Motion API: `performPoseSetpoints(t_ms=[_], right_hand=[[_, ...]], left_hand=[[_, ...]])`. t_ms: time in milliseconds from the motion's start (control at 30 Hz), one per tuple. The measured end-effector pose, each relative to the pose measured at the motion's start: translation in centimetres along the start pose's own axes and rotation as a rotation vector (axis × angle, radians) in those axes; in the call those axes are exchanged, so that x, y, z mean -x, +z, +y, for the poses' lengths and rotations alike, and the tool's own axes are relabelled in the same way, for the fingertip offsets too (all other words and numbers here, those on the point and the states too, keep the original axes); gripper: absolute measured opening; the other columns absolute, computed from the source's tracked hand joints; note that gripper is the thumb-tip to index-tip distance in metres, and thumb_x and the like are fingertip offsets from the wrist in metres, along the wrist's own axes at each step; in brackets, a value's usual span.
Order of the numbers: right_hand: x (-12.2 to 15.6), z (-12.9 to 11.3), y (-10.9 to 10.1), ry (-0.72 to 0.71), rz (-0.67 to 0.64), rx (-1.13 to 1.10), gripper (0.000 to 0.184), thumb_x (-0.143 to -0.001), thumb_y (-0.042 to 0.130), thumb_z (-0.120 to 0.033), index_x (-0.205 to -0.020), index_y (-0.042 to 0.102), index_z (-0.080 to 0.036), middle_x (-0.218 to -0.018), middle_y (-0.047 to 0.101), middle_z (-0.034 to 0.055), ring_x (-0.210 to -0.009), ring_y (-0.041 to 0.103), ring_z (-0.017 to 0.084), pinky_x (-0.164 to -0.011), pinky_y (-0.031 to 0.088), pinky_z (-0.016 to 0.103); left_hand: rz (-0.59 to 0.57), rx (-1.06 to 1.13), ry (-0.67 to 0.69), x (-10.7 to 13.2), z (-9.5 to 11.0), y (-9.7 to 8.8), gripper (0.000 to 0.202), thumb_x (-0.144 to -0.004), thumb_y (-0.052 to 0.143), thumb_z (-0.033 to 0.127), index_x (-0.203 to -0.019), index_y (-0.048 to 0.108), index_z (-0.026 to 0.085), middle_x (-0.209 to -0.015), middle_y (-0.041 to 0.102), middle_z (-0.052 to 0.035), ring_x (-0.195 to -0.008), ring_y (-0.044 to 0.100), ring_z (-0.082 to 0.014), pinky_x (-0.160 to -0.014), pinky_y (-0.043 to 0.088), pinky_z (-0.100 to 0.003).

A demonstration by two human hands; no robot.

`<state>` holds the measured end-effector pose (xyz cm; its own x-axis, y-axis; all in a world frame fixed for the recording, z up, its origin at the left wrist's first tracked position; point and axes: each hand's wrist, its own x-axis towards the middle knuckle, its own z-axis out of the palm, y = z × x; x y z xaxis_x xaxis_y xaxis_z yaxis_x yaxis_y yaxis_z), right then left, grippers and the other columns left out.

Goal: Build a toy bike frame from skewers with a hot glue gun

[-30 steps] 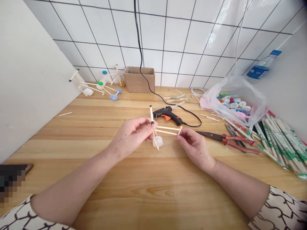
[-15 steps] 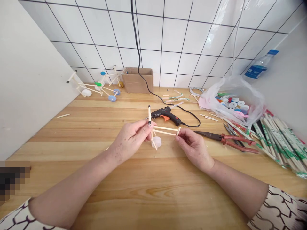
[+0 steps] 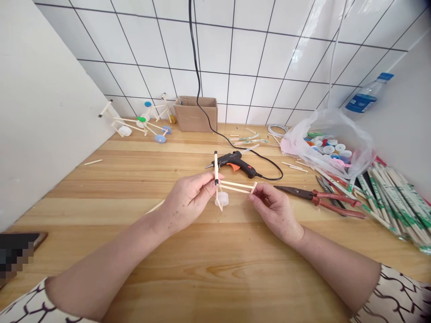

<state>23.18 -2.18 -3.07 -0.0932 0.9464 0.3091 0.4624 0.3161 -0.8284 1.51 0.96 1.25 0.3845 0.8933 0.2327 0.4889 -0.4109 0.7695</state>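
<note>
Between both hands is a small model frame of wooden sticks (image 3: 237,184), with a black-tipped crossbar (image 3: 216,167) at its left end and a white bottle cap (image 3: 222,199) as a wheel below. My left hand (image 3: 190,197) pinches the frame just under the crossbar, thumb and fingers closed. At the other end, my right hand (image 3: 274,208) pinches the short upright stick (image 3: 253,187) between thumb and fingertips. Just behind the frame lies a black hot glue gun (image 3: 232,162) with an orange trigger. Part of the frame is hidden by my left fingers.
Stick models with cap wheels (image 3: 141,120) stand at the back left beside a cardboard box (image 3: 197,115). On the right lie pliers (image 3: 319,197), a plastic bag of bottle caps (image 3: 328,146), wrapped chopsticks (image 3: 393,202) and a tape roll (image 3: 278,129). A water bottle (image 3: 365,98) stands behind the bag.
The view has shifted slightly, moving everything a little to the right. The crossbar end of the frame has tilted a bit; both hands keep their pinch.
</note>
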Motion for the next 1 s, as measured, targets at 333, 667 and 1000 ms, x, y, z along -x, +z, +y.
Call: performPoseSetpoints(t_ms=[333, 667, 1000], right_hand=[[0.1, 0.2, -0.1, -0.028, 0.01, 0.089, 0.012, -0.085, 0.053, -0.028, -0.075, 0.054, -0.02, -0.065, 0.054, -0.0009, -0.06, 0.049, 0.013, -0.057, 0.04, 0.025], [0.2, 0.1, -0.2, -0.022, 0.016, 0.124, 0.015, -0.085, 0.051, -0.027, -0.072, 0.051, -0.02, -0.063, 0.05, -0.0014, -0.059, 0.046, 0.013, -0.056, 0.038, 0.025], [0.1, 0.2, -0.2, -0.053, 0.01, 0.106, 0.012, -0.085, 0.052, -0.025, -0.074, 0.053, -0.021, -0.065, 0.053, -0.0016, -0.06, 0.048, 0.013, -0.057, 0.04, 0.025]], left_hand=[[-0.067, 0.037, 0.034, 0.2, -0.6, 0.2, 0.031, -0.091, 0.042, 0.038, -0.102, 0.064, 0.019, -0.072, 0.065, -0.0014, -0.068, 0.062, -0.0156, -0.066, 0.048, -0.025], [-0.073, 0.053, 0.033, 0.1, 0.2, -0.2, 0.029, -0.08, 0.057, 0.041, -0.097, 0.061, 0.018, -0.071, 0.059, 0.0009, -0.068, 0.057, -0.014, -0.07, 0.048, -0.025], [-0.094, 0.032, -0.109, -0.1, -1.5, 0.0, 0.053, -0.057, 0.077, 0.045, -0.096, 0.052, 0.021, -0.09, 0.06, -0.0017, -0.082, 0.057, -0.0188, -0.077, 0.048, -0.034]])
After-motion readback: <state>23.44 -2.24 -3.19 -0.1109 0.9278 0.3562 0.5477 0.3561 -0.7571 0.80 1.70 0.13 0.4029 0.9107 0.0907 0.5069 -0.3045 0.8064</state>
